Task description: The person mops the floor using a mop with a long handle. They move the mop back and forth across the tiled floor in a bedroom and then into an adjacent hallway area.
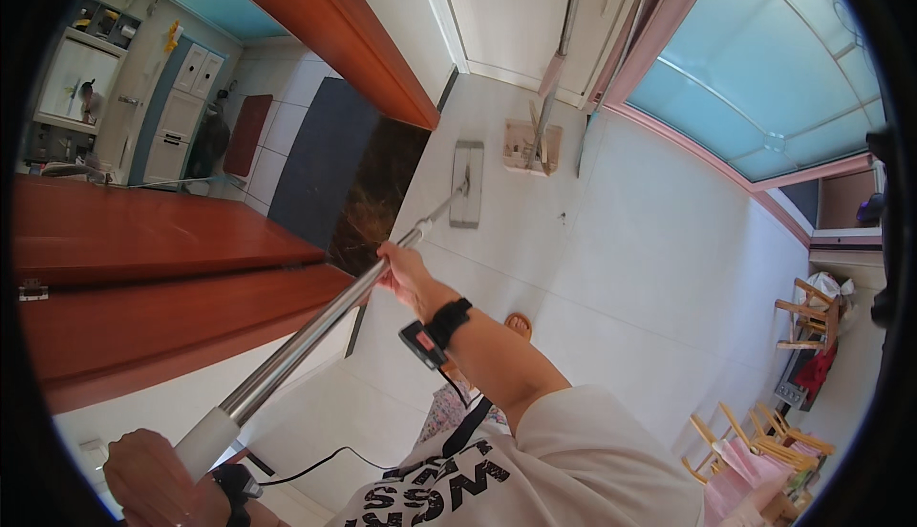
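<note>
A flat mop with a shiny metal pole (pixel 315 337) runs diagonally across the view. Its grey rectangular head (pixel 466 183) rests flat on the pale tiled floor (pixel 494 262). Around the middle of the pole, my right hand (pixel 405 273) is closed, with a strapped device on its wrist. My left hand (pixel 147 473) wraps the light grey grip (pixel 208 441) at the pole's upper end, at lower left. Beyond the mop head stands a beige long-handled dustpan (pixel 519 144). A small dark bit of debris (pixel 562 218) lies on the floor.
Left, an open reddish-brown wooden door (pixel 172 240) and a dark stone threshold (pixel 380 190) border a bathroom with a grey mat (pixel 322 147). A pink-framed glass door (pixel 759 76) stands right. Wooden stools (pixel 809 316) and chairs (pixel 752 441) line the right side. My sandalled foot (pixel 519 324) is below.
</note>
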The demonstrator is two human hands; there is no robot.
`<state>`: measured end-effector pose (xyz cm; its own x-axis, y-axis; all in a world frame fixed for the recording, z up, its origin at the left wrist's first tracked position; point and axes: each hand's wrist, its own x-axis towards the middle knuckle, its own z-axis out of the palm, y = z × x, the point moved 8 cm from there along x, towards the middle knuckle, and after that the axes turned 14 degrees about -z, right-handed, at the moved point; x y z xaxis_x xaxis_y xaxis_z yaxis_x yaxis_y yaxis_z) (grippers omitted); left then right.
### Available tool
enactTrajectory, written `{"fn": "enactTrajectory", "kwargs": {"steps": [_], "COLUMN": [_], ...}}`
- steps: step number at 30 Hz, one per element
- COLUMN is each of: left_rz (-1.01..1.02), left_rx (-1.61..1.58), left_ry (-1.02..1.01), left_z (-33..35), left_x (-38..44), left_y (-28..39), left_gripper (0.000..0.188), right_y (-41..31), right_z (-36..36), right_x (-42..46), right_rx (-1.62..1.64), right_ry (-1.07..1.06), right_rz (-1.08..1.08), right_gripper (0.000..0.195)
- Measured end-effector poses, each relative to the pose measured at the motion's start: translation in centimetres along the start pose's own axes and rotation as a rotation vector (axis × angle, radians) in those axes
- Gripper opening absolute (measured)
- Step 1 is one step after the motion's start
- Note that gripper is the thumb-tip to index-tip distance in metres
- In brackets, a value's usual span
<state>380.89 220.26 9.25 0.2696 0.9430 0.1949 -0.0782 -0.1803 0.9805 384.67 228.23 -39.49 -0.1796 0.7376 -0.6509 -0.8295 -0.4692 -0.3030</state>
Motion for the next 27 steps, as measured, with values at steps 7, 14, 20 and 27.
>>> {"fn": "enactTrajectory", "kwargs": {"steps": [7,14,20,27], "left_rz": [-0.015,-0.018,-0.07,0.073], "left_rx": [-0.268,-0.355,-0.253,-0.209], "left_ry": [0.138,0.37,0.592,0.482], "left_z": [-2.2,-4.7,-9.7,-11.0], "left_x": [-5.8,-11.3,-15.1,-18.9], "left_y": [1.7,-0.6,-3.4,4.0], "left_gripper": [0.036,0.039,0.039,0.037], "right_y": [2.7,3.0,4.8,12.1], "right_z": [-4.5,-9.3,-11.1,-4.8], "right_x": [-10.6,-11.2,-9.6,-12.1], "right_rx": [-0.198,-0.37,-0.379,-0.172], "right_ry": [0.141,0.286,0.379,0.181], "right_rz": [0.05,-0.008,-0.052,0.104], "right_gripper": [0.016,0.015,0.014,0.011]}}
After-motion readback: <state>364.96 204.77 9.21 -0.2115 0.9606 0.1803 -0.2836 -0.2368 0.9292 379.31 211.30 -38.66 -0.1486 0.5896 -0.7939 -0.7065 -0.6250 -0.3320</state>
